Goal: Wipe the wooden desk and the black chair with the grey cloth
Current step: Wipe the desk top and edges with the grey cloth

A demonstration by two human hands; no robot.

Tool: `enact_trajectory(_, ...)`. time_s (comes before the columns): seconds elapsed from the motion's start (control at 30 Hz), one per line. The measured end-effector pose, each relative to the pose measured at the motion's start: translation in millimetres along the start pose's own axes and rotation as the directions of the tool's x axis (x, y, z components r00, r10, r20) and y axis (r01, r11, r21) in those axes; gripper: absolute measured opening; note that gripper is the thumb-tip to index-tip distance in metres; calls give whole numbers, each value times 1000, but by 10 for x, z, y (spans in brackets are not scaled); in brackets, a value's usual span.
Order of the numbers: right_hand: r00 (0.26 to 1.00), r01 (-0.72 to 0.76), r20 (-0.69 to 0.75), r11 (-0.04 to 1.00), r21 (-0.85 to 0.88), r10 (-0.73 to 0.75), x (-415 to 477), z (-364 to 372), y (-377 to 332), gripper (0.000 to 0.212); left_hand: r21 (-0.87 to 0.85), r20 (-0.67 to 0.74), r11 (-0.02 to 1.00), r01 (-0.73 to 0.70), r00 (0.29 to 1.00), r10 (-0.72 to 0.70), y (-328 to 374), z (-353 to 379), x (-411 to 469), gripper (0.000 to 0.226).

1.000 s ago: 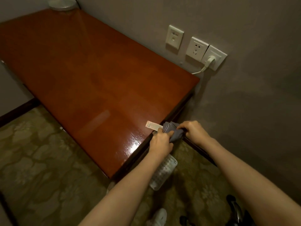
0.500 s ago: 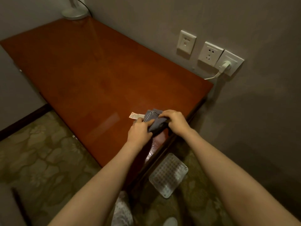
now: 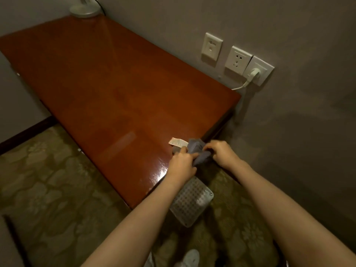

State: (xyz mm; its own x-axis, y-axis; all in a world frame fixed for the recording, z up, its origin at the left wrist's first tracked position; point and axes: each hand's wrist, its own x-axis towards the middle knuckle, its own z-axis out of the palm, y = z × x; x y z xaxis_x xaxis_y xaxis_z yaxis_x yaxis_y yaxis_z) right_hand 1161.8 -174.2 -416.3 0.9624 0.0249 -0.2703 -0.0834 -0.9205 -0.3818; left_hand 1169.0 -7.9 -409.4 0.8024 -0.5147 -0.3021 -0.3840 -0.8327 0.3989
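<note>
— Where is the cloth sitting on your feed?

— I'm seeing the grey cloth (image 3: 198,151) lying bunched at the near right edge of the bench (image 3: 115,89), right between the two hands. The left hand (image 3: 182,164) is curling its fingers round the cloth's left end, and the right hand (image 3: 221,154) is gripping the right end with its fingers folded over it. Both are touching the fabric, and the hands are sitting close together with only the bundle between them.

— Is any of it hanging off the bench?

— The lower part is hanging past the edge under the hands; how much I can't tell. A white label (image 3: 178,142) is sticking out from the cloth to the left and lying flat on the glossy wood.

— What else are you picking up?

— A white plug (image 3: 253,73) is sitting in the right-hand socket (image 3: 259,71) on the wall (image 3: 289,45) beyond the bench. A round lamp base (image 3: 84,10) is standing at the far corner. On the patterned carpet (image 3: 48,180), a clear studded tray (image 3: 190,203) is lying just below the left forearm.
</note>
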Motion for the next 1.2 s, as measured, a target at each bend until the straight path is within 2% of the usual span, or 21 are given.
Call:
enact_trajectory(0.07, 986, -3, 164, 988, -151, 29, -188, 46, 146, 34, -8, 86, 1000, -14, 996, 14, 193, 192, -70, 45)
enact_trajectory(0.13, 971, 5, 234, 969, -247, 55, -351, 47, 238, 33, -31, 147, 999, 7, 989, -3, 346, 338, -152, 42)
enact_trajectory(0.2, 979, 6, 197, 967, -253, 46, -435, -32, 254, 30, -58, 122, 998, 6, 993, 1, 409, 361, -176, 41)
enact_trajectory(0.27, 994, 0, 105, 974, -224, 25, -418, -144, 197, 31, -70, 37, 998, -3, 999, 5, 402, 248, -156, 43)
enact_trajectory(0.37, 996, -1, -85, 992, -122, -10, -287, -240, 17, 39, -77, -111, 997, -6, 994, -2, 330, -93, -180, 49)
enact_trajectory(0.47, 980, 74, -183, 997, -26, -77, -109, -239, -281, 42, -66, -184, 997, 35, 982, -46, 123, -381, -276, 50)
enact_trajectory(0.57, 966, 172, -192, 985, -28, -174, 24, -133, -664, 45, -40, -247, 990, 134, 959, -140, -224, -485, -428, 49)
enact_trajectory(0.67, 960, 250, -117, 967, -40, -253, 150, 91, -1023, 51, 60, -239, 963, 264, 940, -243, -593, -440, -601, 50)
enact_trajectory(0.73, 958, 280, -40, 958, -68, -283, 231, 242, -1213, 47, 2, -155, 950, 312, 939, -307, -795, -393, -694, 49)
enact_trajectory(0.8, 961, 273, -26, 958, -91, -276, 279, 336, -1296, 43, -99, -111, 944, 316, 939, -326, -905, -381, -735, 50)
enact_trajectory(0.9, 970, 224, -76, 971, -80, -230, 260, 367, -1250, 44, -135, -107, 950, 281, 949, -296, -928, -425, -685, 51)
enact_trajectory(1.07, 978, 183, -79, 978, -98, -191, 46, 321, -972, 46, -168, -41, 964, 206, 976, -216, -691, -357, -647, 53)
enact_trajectory(1.2, 991, 118, -52, 986, -119, -125, -255, 294, -661, 40, -146, -5, 985, 95, 995, -97, -357, -207, -654, 49)
